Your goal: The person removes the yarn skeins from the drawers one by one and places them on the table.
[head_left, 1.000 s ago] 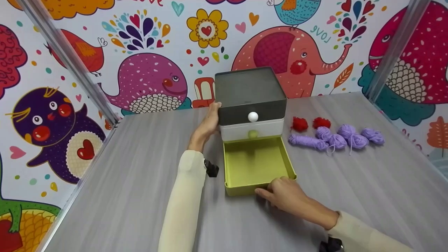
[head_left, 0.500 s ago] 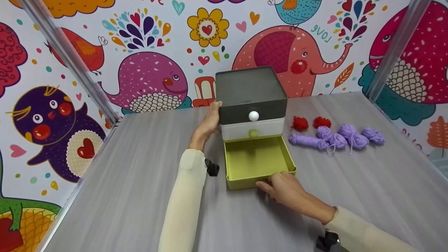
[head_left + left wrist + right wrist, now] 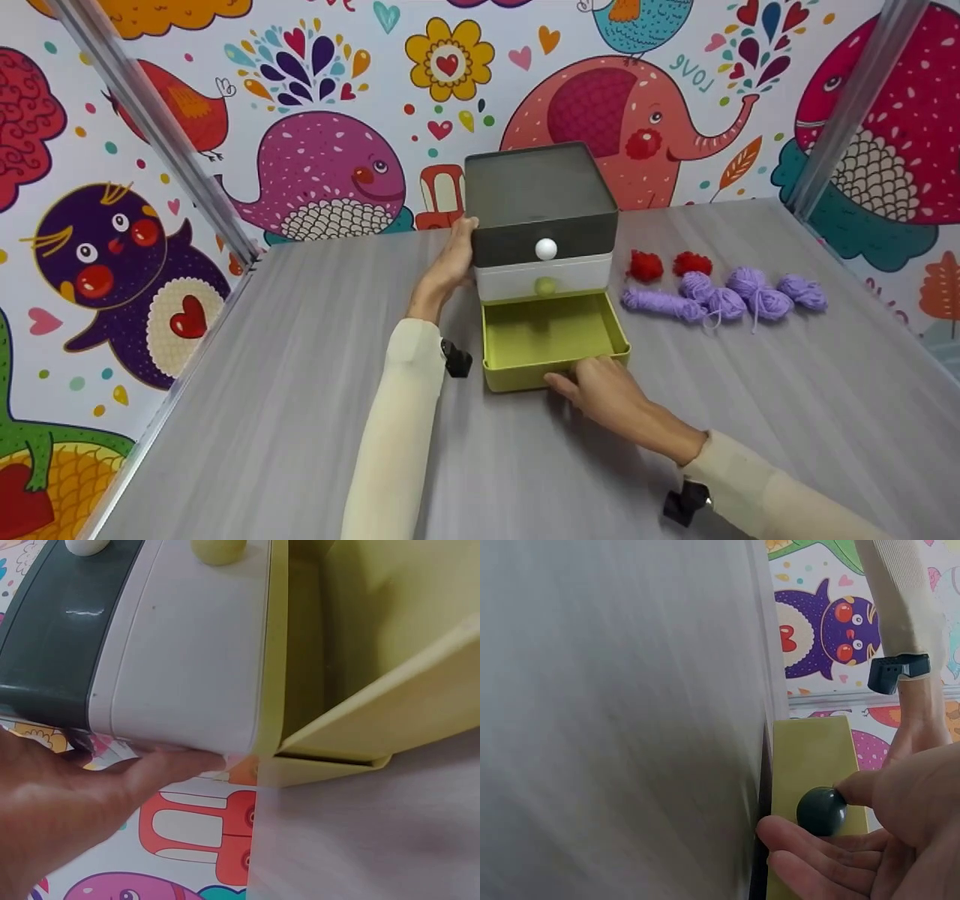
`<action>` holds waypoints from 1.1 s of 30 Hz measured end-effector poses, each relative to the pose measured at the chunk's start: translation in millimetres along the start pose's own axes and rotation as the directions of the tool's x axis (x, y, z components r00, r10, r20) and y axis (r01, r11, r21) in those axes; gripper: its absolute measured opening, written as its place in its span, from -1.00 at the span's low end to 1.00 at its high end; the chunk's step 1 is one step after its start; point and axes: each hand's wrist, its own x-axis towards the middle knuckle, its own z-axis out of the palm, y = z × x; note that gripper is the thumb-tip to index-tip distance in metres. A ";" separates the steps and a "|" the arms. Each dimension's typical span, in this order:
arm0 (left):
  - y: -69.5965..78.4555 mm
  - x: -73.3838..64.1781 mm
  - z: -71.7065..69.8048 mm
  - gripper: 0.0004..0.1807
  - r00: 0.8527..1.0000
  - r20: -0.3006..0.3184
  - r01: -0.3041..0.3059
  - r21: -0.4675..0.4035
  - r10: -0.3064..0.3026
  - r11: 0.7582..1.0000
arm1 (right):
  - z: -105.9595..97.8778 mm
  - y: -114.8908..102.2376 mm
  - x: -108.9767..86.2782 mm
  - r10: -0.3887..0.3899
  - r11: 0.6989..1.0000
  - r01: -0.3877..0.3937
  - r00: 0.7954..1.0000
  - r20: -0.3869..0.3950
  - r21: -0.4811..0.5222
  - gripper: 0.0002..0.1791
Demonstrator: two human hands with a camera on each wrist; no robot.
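A small cabinet stands on the table, with a dark grey top drawer [image 3: 495, 248], a white middle drawer [image 3: 510, 283] and a yellow-green bottom drawer [image 3: 517, 379]. The bottom drawer is pulled partway out, and nothing lies in its visible part. My left hand [image 3: 448, 259] rests against the cabinet's left side; in the left wrist view its thumb [image 3: 176, 766] lies straight along the white section. At the bottom drawer's front, my right hand [image 3: 611, 394] holds the dark green knob [image 3: 821, 811] between thumb and fingers. The hand hides that knob in the head view.
Two red yarn bundles [image 3: 691, 263] and several purple yarn skeins [image 3: 756, 294] lie right of the cabinet. A patterned wall [image 3: 322, 157] stands behind the table [image 3: 300, 390], and metal posts [image 3: 844, 112] rise at its back corners.
The bottom drawer has slid inward, away from me, and my right hand has moved forward with it. My left hand keeps its place on the cabinet's side.
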 end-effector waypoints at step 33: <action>-0.5 0.8 1.6 -0.33 1.000 -0.017 -0.003 -0.031 0.002 1.000 | -0.6 9.4 43.7 0.215 0.956 -0.234 0.969 0.119 0.176 -0.59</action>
